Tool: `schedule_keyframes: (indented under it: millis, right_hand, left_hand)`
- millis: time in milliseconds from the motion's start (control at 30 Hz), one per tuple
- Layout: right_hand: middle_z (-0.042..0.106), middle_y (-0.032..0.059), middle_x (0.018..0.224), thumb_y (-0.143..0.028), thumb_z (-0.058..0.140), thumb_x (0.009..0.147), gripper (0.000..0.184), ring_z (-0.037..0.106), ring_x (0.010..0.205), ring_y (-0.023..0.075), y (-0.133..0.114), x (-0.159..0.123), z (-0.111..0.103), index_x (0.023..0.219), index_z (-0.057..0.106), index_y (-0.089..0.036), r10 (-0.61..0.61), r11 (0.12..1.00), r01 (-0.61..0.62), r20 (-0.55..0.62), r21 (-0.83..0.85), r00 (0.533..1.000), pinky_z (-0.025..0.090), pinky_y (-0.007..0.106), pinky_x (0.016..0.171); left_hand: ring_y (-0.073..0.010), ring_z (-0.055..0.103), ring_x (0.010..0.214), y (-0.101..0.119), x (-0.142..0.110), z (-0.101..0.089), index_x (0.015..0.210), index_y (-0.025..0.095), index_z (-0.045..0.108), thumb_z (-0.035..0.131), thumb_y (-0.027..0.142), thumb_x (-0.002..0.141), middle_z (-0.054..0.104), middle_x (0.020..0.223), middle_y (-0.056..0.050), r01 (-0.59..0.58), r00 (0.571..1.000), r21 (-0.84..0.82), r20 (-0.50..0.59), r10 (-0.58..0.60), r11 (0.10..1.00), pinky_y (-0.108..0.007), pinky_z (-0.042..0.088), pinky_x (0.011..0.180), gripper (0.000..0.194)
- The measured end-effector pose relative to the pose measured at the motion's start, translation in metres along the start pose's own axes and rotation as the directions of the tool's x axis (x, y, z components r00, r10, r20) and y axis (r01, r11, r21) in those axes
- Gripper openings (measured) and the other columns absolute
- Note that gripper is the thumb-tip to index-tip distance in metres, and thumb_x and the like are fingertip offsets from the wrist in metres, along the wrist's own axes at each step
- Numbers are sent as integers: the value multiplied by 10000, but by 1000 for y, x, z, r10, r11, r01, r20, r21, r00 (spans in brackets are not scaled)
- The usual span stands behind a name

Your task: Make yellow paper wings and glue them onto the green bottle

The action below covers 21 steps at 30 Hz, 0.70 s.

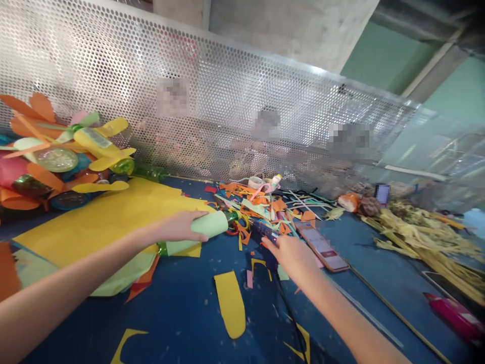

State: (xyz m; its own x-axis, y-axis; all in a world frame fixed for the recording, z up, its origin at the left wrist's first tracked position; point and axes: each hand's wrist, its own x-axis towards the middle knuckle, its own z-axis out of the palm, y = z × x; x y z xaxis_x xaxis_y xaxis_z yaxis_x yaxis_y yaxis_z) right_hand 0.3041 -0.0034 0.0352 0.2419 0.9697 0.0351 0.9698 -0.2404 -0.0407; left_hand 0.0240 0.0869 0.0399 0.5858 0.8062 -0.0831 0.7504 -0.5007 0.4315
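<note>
My left hand [182, 226] is wrapped round a green plastic bottle [232, 217] covered in pale green paper [212, 225], its neck pointing right. Right of it, my right hand [293, 255] is closed at a dark glue gun [267, 231] with a black cord [290, 303]. The fingers partly hide the tool's handle. Another bottle wrapped in pale green paper [182, 246] lies under my left hand. Scissors with red and yellow handles [244, 222] lie between the hands. A rounded yellow paper strip [230, 303] lies nearer me on the blue table [182, 313].
Paper-and-bottle flowers [68, 156] are piled at left, beside yellow sheets [109, 222]. Scraps [261, 202] heap up ahead. A phone [322, 245], a thin stick [394, 308] and dried husks [420, 227] lie right. A perforated metal panel [227, 91] stands behind; people show through it.
</note>
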Motion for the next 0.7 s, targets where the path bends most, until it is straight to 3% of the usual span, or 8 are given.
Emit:
schedule_keyframes:
  millis: [100, 167, 200, 300, 400, 500, 600, 700]
  right_hand:
    - [635, 72, 662, -411, 456, 844, 306, 608, 658, 199, -28, -18, -2, 731, 620, -179, -269, 955, 268, -2, 126, 963, 392, 267, 598]
    - [625, 39, 855, -400, 599, 754, 257, 589, 765, 177, -42, -31, 2, 936, 592, -219, -492, 821, 447, 42, 356, 870, 410, 240, 650]
    - [593, 38, 951, -406, 637, 719, 336, 571, 821, 179, -46, -36, 5, 1003, 568, -240, -550, 769, 482, 51, 421, 833, 413, 244, 689]
    - [527, 25, 993, -300, 660, 705, 234, 521, 884, 175, -50, -45, 15, 910, 563, -237, -560, 715, 464, 31, 522, 828, 396, 262, 759]
    - [512, -6, 869, -189, 626, 715, 116, 500, 809, 144, -47, -43, 22, 780, 533, -214, -538, 671, 387, 55, 632, 841, 382, 243, 716]
    - [496, -35, 729, -186, 596, 737, 87, 475, 663, 111, -45, -35, 25, 788, 528, -207, -543, 555, 222, 148, 802, 826, 360, 217, 607]
    - [539, -24, 732, -277, 625, 739, 156, 506, 644, 106, -44, -27, 26, 849, 562, -186, -514, 313, -77, 237, 947, 825, 376, 217, 596]
    - [597, 7, 741, -371, 665, 704, 259, 553, 646, 119, -45, -25, 24, 840, 608, -157, -440, 51, -311, 301, 949, 846, 409, 233, 616]
  left_hand:
    - [-291, 447, 1177, -1, 1, 0, 1340, 204, 347, 532, 634, 632, 434, 1341, -86, -2, 1000, -4, -10, 2, 1000, -383, 364, 958, 849]
    - [-288, 443, 1182, -2, 2, 0, 1343, 207, 341, 534, 629, 632, 427, 1346, -83, -4, 1000, -12, -4, 4, 1000, -381, 358, 962, 849]
    - [-289, 441, 1184, -3, 3, 1, 1345, 208, 336, 535, 630, 630, 424, 1349, -84, -1, 1000, -14, 1, 1, 1000, -381, 356, 963, 854]
    - [-293, 445, 1178, -4, 4, 1, 1351, 212, 323, 534, 644, 621, 422, 1349, -90, 25, 1000, -8, 13, -24, 1000, -388, 350, 963, 874]
    - [-298, 465, 1158, -5, 3, 1, 1353, 230, 319, 542, 650, 610, 432, 1342, -85, 53, 998, -6, 17, -53, 999, -387, 364, 948, 882]
    - [-299, 463, 1158, -2, 1, -1, 1355, 225, 316, 557, 632, 611, 429, 1346, -79, 44, 999, -22, 13, -44, 999, -383, 363, 951, 881]
    - [-289, 459, 1163, 7, -4, -3, 1359, 223, 306, 577, 599, 617, 424, 1350, -69, -1, 1000, -48, -11, 1, 999, -373, 354, 961, 875]
    - [-277, 464, 1158, 19, -10, -1, 1364, 255, 285, 586, 568, 630, 432, 1345, -51, -50, 996, -54, -73, 46, 997, -369, 363, 951, 852]
